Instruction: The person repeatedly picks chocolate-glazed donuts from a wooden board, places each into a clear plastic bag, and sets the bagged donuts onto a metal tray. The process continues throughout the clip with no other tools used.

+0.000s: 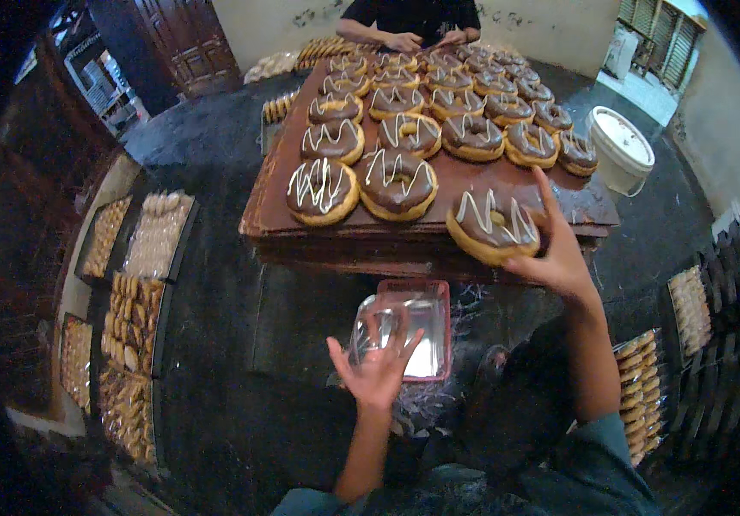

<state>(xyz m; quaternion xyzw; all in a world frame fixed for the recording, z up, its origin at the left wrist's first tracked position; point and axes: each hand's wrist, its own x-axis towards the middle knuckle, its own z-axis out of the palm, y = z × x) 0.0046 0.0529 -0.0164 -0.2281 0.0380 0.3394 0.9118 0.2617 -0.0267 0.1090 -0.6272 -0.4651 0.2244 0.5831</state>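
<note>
My right hand [554,248] grips a chocolate-glazed ring doughnut [496,222] with pale zigzag icing, just over the near edge of a brown tabletop [460,174]. My left hand [376,367] is lower down, palm up and fingers spread. A clear plastic container [376,322] seems to rest on it, with fingers showing through the plastic. Behind that hand is a pink-red basket [445,335] with shiny clear plastic inside. Two similar doughnuts, one heavily iced [322,192] and one with a looser zigzag [399,185], lie at the table's near left.
Rows of iced doughnuts [473,135] cover the table farther back. A person's hands [405,42] are at its far end. A white lidded bucket [621,145] stands to the right. Trays of wrapped baked goods [131,319] line the floor at left, with more packs [641,393] at right.
</note>
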